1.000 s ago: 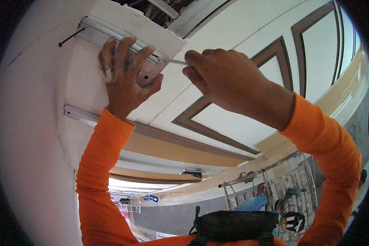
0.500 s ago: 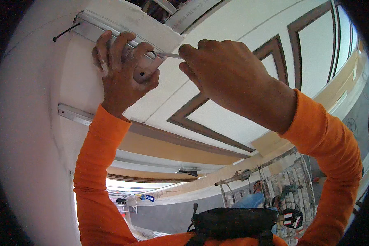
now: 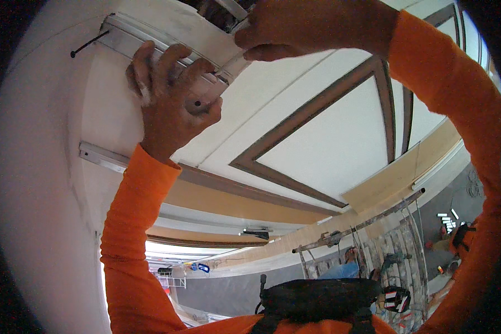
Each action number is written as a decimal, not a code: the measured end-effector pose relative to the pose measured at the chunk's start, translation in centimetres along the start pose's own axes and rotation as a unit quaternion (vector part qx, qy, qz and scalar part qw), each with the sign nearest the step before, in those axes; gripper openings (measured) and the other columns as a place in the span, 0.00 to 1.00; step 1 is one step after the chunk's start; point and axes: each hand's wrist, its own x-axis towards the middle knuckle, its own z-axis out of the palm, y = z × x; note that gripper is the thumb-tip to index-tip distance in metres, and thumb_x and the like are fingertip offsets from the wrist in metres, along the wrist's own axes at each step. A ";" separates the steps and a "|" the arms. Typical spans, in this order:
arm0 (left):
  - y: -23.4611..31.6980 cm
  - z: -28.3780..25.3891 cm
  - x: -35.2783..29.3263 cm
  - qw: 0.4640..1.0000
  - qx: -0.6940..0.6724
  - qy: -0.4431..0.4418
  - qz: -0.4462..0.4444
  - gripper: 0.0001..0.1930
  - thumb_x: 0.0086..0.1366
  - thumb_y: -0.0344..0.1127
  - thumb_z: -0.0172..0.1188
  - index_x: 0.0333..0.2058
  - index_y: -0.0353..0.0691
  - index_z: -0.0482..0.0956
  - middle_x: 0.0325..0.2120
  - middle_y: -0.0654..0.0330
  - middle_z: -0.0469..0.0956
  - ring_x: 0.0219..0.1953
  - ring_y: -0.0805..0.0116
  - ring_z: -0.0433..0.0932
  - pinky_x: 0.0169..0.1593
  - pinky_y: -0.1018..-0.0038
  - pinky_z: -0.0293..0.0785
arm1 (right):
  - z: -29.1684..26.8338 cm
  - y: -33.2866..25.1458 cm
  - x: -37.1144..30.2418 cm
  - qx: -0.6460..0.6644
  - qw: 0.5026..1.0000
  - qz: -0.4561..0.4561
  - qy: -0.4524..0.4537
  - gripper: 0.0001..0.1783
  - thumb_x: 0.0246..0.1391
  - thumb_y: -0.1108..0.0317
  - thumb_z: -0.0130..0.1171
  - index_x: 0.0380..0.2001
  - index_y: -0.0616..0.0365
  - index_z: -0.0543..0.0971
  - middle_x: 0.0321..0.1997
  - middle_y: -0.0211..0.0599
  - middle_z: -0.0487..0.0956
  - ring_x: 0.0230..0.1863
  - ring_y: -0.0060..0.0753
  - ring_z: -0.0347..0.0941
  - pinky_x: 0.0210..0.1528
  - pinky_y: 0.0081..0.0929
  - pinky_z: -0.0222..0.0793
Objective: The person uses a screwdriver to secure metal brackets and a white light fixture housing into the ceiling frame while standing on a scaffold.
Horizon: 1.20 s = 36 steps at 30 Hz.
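My left hand [image 3: 175,97] is up at the upper left, its fingers bent over a metal bracket [image 3: 207,93] with a dark round hole. The bracket lies beside a long metal rail [image 3: 145,34] fixed along the pale surface. In my right hand [image 3: 312,29], at the top, is a slim-shafted tool [image 3: 226,67] like a screwdriver; its handle is hidden in my closed fingers. The tool's tip meets the bracket's end, close to my left index finger, and its shaft slants up to the right.
A long black screw [image 3: 89,44] juts out left of the rail. Below sits a second metal strip [image 3: 103,157]. Brown-trimmed white panels [image 3: 323,133] spread to the right. Far below are a spattered scaffold platform [image 3: 384,239] and someone in orange [image 3: 466,242]. A black pouch [image 3: 320,300] hangs at my chest.
My right hand has moved up with the tool, so the shaft now slants more steeply. The left hand and bracket have shifted very slightly right.
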 end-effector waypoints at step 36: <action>-1.1 0.2 -0.8 0.999 -0.007 0.001 -0.051 0.57 0.41 0.58 0.75 0.68 0.42 0.58 0.69 0.42 0.53 0.71 0.30 0.46 0.69 0.34 0.43 | 4.5 0.9 0.7 0.001 0.986 0.063 0.153 0.19 0.62 0.46 0.55 0.36 0.49 0.82 0.27 0.42 0.83 0.32 0.50 0.83 0.33 0.47 0.82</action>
